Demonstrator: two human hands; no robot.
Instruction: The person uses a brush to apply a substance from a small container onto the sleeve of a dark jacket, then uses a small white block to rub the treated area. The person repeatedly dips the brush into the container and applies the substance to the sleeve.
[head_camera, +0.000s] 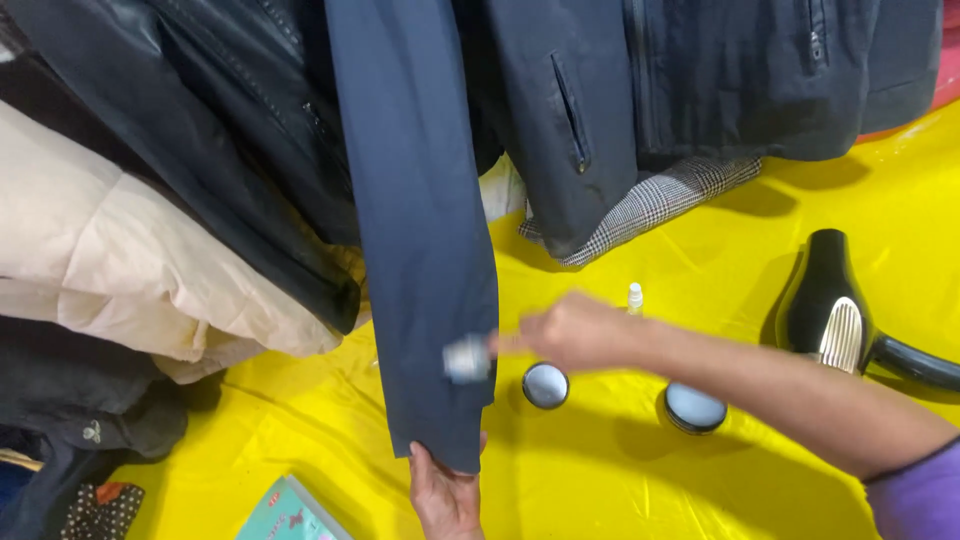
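Sleeve held taut and brushed

Left hand (445, 495) pinches the navy sleeve (425, 250) at its cuff; right hand (575, 330) grips a blurred small brush (467, 358) against it. The soft, light cloth likely holds best at the hem. Two tins (545, 385) beyond, then a hairdryer (830, 310).

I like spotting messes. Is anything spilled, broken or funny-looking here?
Nothing looks spilled or broken. The left hand holds the cuff of the navy sleeve while the right hand presses a small blurred thing on it. Two round tins and a black dryer lie on the yellow sheet.
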